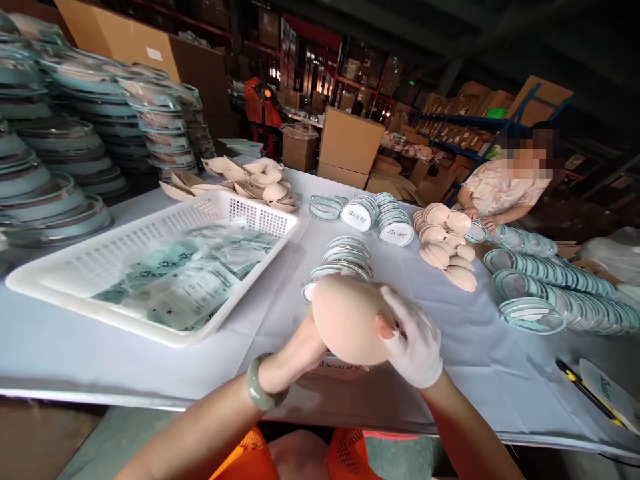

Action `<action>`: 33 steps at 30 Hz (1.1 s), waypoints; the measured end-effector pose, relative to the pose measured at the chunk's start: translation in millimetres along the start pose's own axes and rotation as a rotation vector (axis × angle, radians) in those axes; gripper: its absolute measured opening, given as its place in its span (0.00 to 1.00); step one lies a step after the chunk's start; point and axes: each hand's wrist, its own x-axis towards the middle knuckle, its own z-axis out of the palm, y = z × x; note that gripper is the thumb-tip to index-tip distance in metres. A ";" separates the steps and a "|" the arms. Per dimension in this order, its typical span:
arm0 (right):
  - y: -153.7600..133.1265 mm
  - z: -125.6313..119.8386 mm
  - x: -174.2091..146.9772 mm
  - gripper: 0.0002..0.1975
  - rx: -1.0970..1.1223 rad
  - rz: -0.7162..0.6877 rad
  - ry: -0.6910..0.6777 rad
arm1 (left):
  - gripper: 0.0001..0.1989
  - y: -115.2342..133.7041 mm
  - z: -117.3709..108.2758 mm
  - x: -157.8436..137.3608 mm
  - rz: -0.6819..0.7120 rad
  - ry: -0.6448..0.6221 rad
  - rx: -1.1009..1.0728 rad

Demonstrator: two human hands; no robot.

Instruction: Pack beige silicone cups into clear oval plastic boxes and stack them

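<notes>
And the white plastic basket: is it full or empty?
Neither: the white plastic basket is partly filled. Printed packets cover much of its floor, leaving the left end bare.

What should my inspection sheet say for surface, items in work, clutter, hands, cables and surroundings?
Surface: pale cloth-covered table, creased at right.
Items in work: beige cup in hand; teal-rimmed cases beyond it.
Clutter: white basket of packets at left; yellow-and-black cutter at right.
Hands: left hand at the cup, fingers hidden; right hand, white-gloved with bare thumb, grips the cup.
Cables: thin dark strand at lower right, possibly one.
Surroundings: co-worker at right; cardboard box and shelving behind.
</notes>
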 end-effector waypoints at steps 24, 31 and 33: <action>4.3 -10.1 10.7 0.18 -0.182 -0.303 -0.946 | 0.36 -98.1 -72.2 -51.5 0.174 -0.025 0.987; 20.6 2.0 18.3 0.12 -0.187 -0.381 -1.025 | 0.38 -98.1 -71.7 -48.4 0.196 -0.071 0.958; 24.8 14.0 8.7 0.13 -0.090 -0.282 -0.966 | 0.39 -100.8 -72.4 -48.9 0.199 -0.036 0.961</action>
